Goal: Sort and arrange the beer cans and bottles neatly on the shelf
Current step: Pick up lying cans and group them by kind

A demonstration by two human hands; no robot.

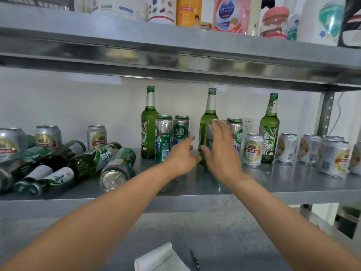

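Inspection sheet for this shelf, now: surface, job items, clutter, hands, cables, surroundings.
Surface: metal shelf, bare along the front right.
Job's things: three upright bottles; lying bottles piled left; tipped can beside them; tall cans and short cans standing.
Clutter: paper and pen on the lower surface.
Hands: left hand and right hand open, holding nothing, by the middle bottle.
Cables: thin cord behind the right post.
Surroundings: upper shelf with household packages; wall socket.
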